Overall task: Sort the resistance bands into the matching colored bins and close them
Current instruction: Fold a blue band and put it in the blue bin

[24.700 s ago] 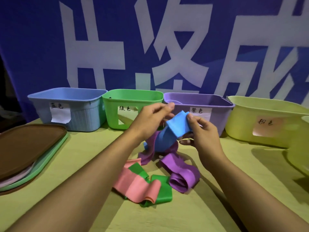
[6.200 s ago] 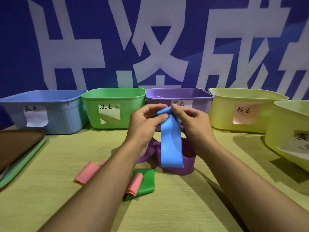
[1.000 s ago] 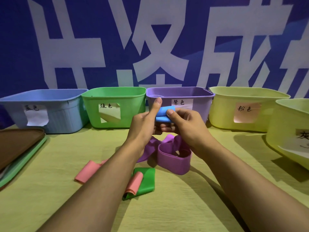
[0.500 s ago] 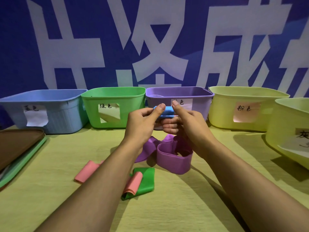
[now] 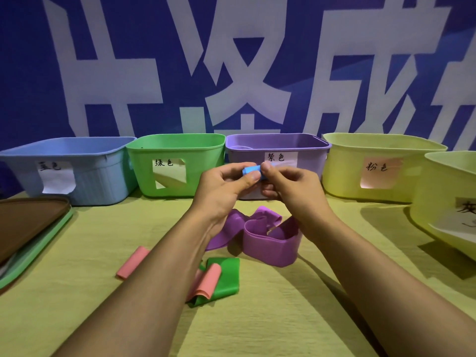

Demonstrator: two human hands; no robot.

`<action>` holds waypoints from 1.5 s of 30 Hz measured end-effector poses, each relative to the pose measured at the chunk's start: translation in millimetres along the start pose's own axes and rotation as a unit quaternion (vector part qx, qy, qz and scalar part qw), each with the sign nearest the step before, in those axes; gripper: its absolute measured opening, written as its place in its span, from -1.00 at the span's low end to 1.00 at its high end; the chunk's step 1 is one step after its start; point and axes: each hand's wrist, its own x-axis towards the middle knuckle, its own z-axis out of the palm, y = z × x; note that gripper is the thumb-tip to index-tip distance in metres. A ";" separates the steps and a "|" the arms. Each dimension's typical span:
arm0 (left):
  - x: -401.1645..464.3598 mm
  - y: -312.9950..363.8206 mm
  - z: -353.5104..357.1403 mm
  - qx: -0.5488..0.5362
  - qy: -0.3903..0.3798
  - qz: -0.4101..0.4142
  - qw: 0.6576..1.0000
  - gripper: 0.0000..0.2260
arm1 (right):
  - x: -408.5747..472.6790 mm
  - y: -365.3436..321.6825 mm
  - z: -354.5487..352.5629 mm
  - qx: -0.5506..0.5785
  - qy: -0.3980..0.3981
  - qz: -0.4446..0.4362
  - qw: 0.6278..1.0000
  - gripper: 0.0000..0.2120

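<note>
- Currently both hands, left hand (image 5: 221, 188) and right hand (image 5: 288, 185), pinch the tightly rolled blue rubber band (image 5: 252, 170) at frame centre, its axis lying left-right.
- Its pale blue plastic bin (image 5: 77, 173) sits far left, nearer the left hand.

Both bare forearms reach in from 6 o'clock and converge toward 12, hands meeting at chest height above the table. Left hand (image 5: 221, 188) has fingers curled, thumb laid across the top toward 3 o'clock, pinching the rolled blue band (image 5: 252, 169). Right hand (image 5: 293, 188) mirrors it, thumb up, fingers curled under the same roll.
</note>
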 end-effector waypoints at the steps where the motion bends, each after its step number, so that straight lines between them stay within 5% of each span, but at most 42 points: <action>1: 0.0 0.0 -0.3 0.002 0.000 0.001 1.000 -0.82 | 0.6 0.6 0.2 -0.002 0.000 -0.003 1.000 -0.83; 10: 1.4 -3.6 0.6 -0.001 0.026 0.021 0.999 -0.73 | 1.1 -1.2 3.8 0.051 0.006 -0.009 0.999 -0.96; 18: -4.8 -6.0 16.0 -0.110 0.060 0.011 0.992 -0.57 | -3.0 -12.0 9.7 0.250 -0.031 0.064 0.966 -0.81; 22: -5.4 -6.4 16.3 -0.163 0.063 0.001 0.985 -0.75 | -6.6 -13.6 14.0 0.280 -0.027 0.084 0.956 -0.81; 30: -2.2 -10.3 12.8 -0.123 0.075 0.007 0.990 -0.84 | -10.6 -4.2 15.6 0.015 0.039 -0.042 0.998 -0.77; 35: 4.5 -8.6 4.0 -0.076 0.115 0.039 0.990 -0.78 | -11.7 3.9 17.2 -0.242 0.032 -0.158 0.957 -0.73; 45: 17.0 10.0 -20.1 -0.008 0.220 0.111 0.969 -0.82 | -18.2 7.0 25.0 -0.394 0.001 -0.162 0.905 -0.65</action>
